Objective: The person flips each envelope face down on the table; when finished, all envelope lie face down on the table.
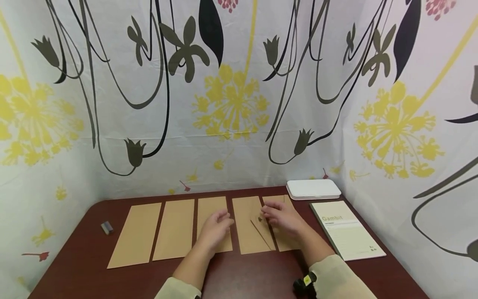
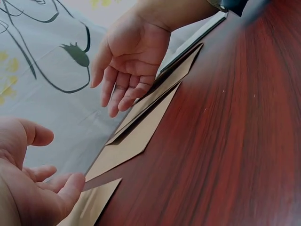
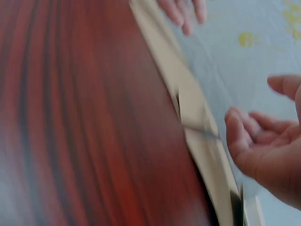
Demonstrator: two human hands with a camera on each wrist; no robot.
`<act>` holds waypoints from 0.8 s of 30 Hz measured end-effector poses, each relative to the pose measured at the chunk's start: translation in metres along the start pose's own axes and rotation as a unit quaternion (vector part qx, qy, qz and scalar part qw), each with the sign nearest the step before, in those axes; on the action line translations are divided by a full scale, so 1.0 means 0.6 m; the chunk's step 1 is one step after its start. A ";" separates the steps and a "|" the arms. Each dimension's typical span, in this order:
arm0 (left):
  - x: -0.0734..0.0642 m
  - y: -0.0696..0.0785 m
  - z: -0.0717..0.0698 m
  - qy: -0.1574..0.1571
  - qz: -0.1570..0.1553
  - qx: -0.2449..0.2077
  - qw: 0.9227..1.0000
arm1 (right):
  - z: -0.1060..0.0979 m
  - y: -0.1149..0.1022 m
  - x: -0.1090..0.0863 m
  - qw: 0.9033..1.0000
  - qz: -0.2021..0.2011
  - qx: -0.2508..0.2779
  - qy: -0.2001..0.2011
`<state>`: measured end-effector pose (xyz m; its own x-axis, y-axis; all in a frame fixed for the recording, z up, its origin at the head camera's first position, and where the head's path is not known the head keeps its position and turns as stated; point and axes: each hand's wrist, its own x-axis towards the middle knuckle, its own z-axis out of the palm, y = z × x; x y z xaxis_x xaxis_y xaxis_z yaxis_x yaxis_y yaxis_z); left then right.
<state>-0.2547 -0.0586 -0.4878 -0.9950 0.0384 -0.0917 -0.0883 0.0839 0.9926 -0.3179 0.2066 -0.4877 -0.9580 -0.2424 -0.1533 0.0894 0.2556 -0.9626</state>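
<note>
Several flat brown paper rectangles lie in a row on the dark red table. My left hand (image 1: 215, 229) hovers over the middle brown paper (image 1: 212, 204), its fingers loosely bent and nothing held. Across the gap, my right hand (image 1: 282, 219) is above the rightmost brown paper (image 1: 286, 244), palm turned inward and fingers relaxed. Between the hands lies another brown paper (image 1: 244, 241), with a thin dark strip (image 1: 261, 234) slanting across it. A small dark thing (image 1: 260, 219) shows beside the right fingertips. The left wrist view shows the right palm bare.
Two more papers, the outer one (image 1: 135, 236) and its neighbour (image 1: 173, 230), lie to the left. Farther left is a small grey block (image 1: 106, 227). A white case (image 1: 313, 189) stands at the back right, behind a notebook (image 1: 349, 234). Patterned cloth (image 1: 239, 166) hangs behind the table.
</note>
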 end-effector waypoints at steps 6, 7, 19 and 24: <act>0.015 0.001 0.031 0.002 0.012 0.021 1.000 | -0.035 0.008 0.006 1.000 0.011 -0.020 0.004; 0.019 0.002 0.037 0.003 0.014 0.024 1.000 | -0.039 0.007 0.007 1.000 0.012 -0.016 0.000; 0.019 -0.008 0.059 -0.005 0.025 0.109 0.994 | -0.059 0.023 0.011 0.998 0.025 0.003 -0.060; 0.015 -0.006 0.055 -0.012 0.030 0.128 0.991 | -0.053 0.021 0.008 0.998 0.023 0.009 -0.061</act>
<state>-0.2621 -0.0256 -0.4947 -0.9966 0.0741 -0.0373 -0.0108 0.3301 0.9439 -0.3302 0.2385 -0.4937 -0.9131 -0.3425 -0.2214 0.1374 0.2528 -0.9577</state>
